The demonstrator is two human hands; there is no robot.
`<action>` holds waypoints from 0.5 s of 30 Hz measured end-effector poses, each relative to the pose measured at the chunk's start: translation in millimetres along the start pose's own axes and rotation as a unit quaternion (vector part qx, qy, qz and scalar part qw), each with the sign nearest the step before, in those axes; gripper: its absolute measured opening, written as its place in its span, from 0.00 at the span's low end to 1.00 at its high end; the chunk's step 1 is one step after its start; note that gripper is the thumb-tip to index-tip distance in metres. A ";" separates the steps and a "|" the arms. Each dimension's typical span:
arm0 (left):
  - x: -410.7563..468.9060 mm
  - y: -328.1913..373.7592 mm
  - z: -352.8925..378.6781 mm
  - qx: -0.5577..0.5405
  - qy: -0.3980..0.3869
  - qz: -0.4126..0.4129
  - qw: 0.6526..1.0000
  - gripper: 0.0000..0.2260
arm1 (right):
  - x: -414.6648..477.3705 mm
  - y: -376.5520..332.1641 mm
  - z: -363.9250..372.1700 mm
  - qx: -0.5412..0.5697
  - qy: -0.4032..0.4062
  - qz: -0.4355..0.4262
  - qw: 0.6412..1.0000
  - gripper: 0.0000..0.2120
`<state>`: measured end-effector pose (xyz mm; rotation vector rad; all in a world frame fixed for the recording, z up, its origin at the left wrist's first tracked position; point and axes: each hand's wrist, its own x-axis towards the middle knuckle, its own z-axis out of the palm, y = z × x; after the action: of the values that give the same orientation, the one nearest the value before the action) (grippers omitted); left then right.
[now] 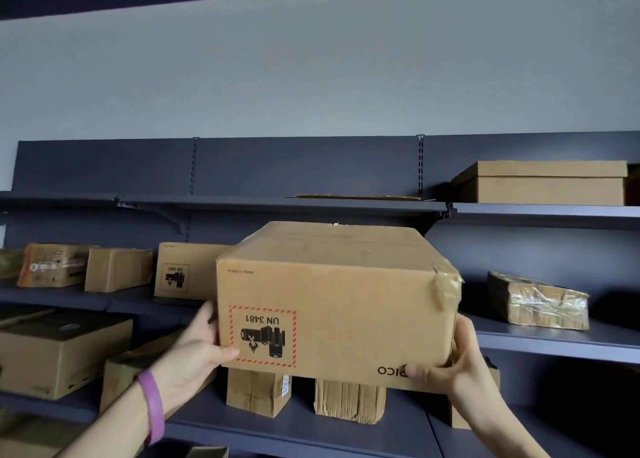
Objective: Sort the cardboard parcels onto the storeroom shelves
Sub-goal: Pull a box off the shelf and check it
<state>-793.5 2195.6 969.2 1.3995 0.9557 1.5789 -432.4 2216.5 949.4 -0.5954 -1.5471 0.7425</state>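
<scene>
A large cardboard parcel (332, 305) with an upside-down red-bordered "UN 3481" label is held up in front of the dark shelves, at the height of the middle shelf (554, 343). My left hand (201, 343) grips its lower left edge, thumb on the front face; a purple band is on that wrist. My right hand (450, 364) holds the lower right corner from beneath, thumb over the printed logo. Brown tape peels at the parcel's upper right corner.
The top shelf (277, 204) carries a flat cardboard sheet (356, 197) and a lidded box (543, 182) at the right. A plastic-wrapped bundle (536, 300) lies on the middle shelf right. Several boxes sit left (117, 269) and on the lower shelf (256, 392).
</scene>
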 end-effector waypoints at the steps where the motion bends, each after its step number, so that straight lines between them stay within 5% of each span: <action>1: 1.7 0.0 -1.8 -0.003 -0.007 -0.005 1.000 0.31 | -0.2 -3.0 3.6 0.000 0.012 -0.011 1.000 0.45; 10: 32.2 -13.2 9.1 -0.028 0.055 -0.024 0.998 0.23 | -5.9 -36.5 52.7 -0.242 0.076 -0.173 0.952 0.46; 15: 38.6 -25.3 7.4 -0.056 0.042 -0.030 0.997 0.25 | -4.4 -39.9 55.8 -0.226 0.078 -0.174 0.955 0.44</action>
<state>-786.5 2241.3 961.8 1.2260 0.9351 1.6316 -485.3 2180.6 974.4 -0.6733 -1.6233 0.0655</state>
